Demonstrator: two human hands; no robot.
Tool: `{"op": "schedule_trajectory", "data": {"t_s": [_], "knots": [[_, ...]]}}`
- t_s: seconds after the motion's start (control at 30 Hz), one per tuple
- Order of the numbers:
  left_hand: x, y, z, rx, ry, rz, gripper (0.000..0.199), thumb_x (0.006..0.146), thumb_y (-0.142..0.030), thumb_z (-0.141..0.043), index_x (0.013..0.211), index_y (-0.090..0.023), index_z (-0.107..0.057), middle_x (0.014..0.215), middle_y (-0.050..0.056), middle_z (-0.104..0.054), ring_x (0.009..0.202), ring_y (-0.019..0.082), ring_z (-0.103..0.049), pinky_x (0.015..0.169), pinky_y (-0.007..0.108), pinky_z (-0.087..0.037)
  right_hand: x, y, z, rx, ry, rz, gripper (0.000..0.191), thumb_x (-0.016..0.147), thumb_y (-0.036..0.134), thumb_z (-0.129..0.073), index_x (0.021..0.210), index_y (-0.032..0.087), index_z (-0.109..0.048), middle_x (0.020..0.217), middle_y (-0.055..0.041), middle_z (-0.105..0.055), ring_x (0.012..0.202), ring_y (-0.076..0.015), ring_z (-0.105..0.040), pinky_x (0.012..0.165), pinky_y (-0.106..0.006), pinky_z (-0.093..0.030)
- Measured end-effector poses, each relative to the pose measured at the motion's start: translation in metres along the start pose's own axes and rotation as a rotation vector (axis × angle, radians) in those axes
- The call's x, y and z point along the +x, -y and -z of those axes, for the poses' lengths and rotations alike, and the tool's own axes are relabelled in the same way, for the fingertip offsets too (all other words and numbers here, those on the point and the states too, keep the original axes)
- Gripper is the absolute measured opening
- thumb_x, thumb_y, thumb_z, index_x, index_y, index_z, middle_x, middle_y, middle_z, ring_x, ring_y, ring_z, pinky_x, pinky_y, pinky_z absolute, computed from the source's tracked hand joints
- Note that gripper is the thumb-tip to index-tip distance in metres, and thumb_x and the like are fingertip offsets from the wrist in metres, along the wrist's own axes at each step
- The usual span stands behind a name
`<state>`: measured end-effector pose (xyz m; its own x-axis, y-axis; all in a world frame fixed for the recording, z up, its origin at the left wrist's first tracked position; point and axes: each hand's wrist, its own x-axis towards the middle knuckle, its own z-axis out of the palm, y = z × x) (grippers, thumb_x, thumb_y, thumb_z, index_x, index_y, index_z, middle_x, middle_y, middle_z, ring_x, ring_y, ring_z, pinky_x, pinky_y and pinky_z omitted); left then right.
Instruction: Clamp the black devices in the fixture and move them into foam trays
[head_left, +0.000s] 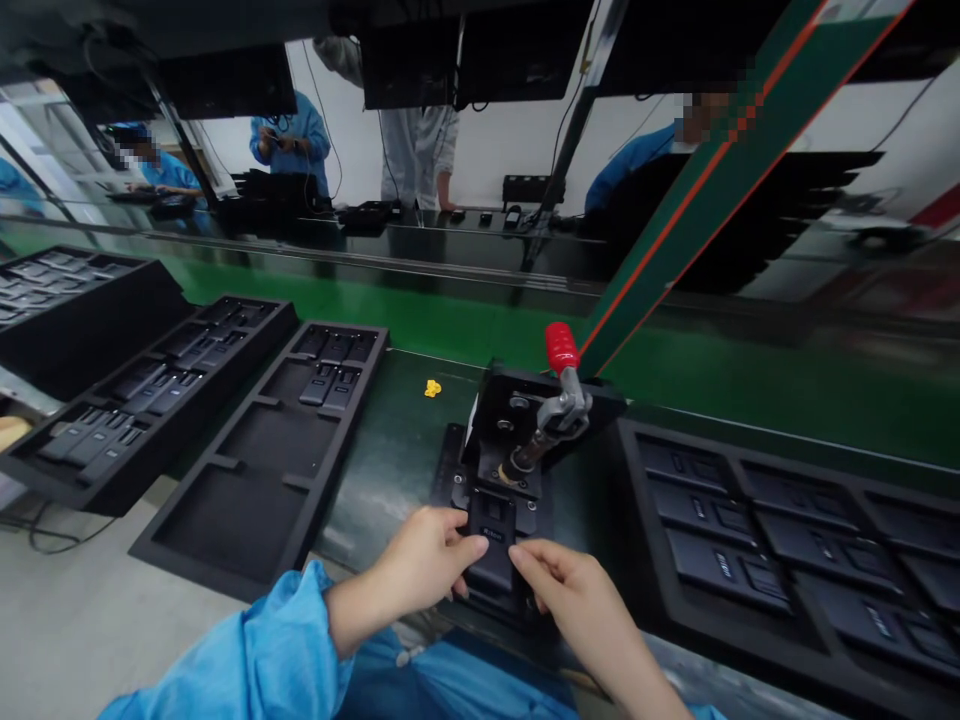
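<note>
A dark rectangular device casing (491,560) with small light lettering lies in the base of a black clamp fixture (510,400). My left hand (431,555) grips its left edge, thumb on the top face near the lettering. From the right, my right hand (559,575) pinches the casing's opposite edge between thumb and fingers. Above the casing's far end stands the fixture's metal toggle clamp, whose red handle (561,347) points up. The undersides of the casing and some of my fingertips are hidden.
At left, a black foam tray (225,540) holds several casings at its far end; fuller trays (82,490) stand beyond it. Another tray of casings (652,590) lies at right. A small yellow object (433,388) sits behind. A green post (720,190) slants upward; people work across the line.
</note>
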<state>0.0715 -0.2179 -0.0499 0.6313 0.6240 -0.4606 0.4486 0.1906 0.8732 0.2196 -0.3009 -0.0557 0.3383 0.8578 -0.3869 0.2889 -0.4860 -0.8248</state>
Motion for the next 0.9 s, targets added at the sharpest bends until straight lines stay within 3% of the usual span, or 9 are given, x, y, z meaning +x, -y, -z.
{"op": "schedule_trajectory", "data": {"t_s": [0.1,0.3,0.53,0.9], "knots": [[0.0029,-0.0029,0.0024,0.137,-0.029,-0.026,0.022,0.077,-0.032,-0.050,0.083,-0.014,-0.063,0.042,-0.006,-0.045,0.036,0.010,-0.046,0.037,0.018,-0.031,0.0032,-0.0033,-0.0002,-0.042,-0.006,-0.008,0.045,0.062,0.060,-0.045,0.055,0.017,-0.055,0.044,0.0024,-0.038,0.045,-0.0114,-0.034,0.046,-0.023,-0.024],[0.0058,-0.0056,0.0041,0.371,-0.073,-0.048,0.024,0.078,-0.035,-0.050,0.081,-0.016,-0.064,0.049,-0.003,-0.054,0.051,0.015,-0.058,0.046,0.021,-0.035,0.0068,-0.0077,-0.0011,-0.086,-0.030,-0.003,0.045,0.063,0.058,-0.043,0.058,0.016,-0.060,0.047,0.0029,-0.035,0.047,-0.0107,-0.030,0.046,-0.023,-0.020],[0.0060,-0.0099,0.0059,0.658,-0.176,-0.070,0.029,0.079,-0.038,-0.051,0.063,-0.019,-0.065,0.051,0.000,-0.058,0.053,0.015,-0.053,0.049,0.024,-0.025,0.0072,-0.0077,-0.0046,-0.052,-0.044,-0.014,0.044,0.062,0.058,-0.045,0.056,0.017,-0.057,0.045,0.0027,-0.036,0.046,-0.0108,-0.029,0.046,-0.023,-0.020],[0.0074,-0.0050,0.0026,0.768,-0.288,-0.091,0.023,0.078,-0.042,-0.058,0.068,-0.022,-0.065,0.058,-0.001,-0.062,0.063,0.019,-0.060,0.053,0.024,-0.032,0.0075,-0.0063,-0.0028,-0.181,-0.109,-0.044,0.044,0.060,0.062,-0.042,0.053,0.019,-0.051,0.044,0.0032,-0.036,0.046,-0.0121,-0.033,0.047,-0.024,-0.023]]}}
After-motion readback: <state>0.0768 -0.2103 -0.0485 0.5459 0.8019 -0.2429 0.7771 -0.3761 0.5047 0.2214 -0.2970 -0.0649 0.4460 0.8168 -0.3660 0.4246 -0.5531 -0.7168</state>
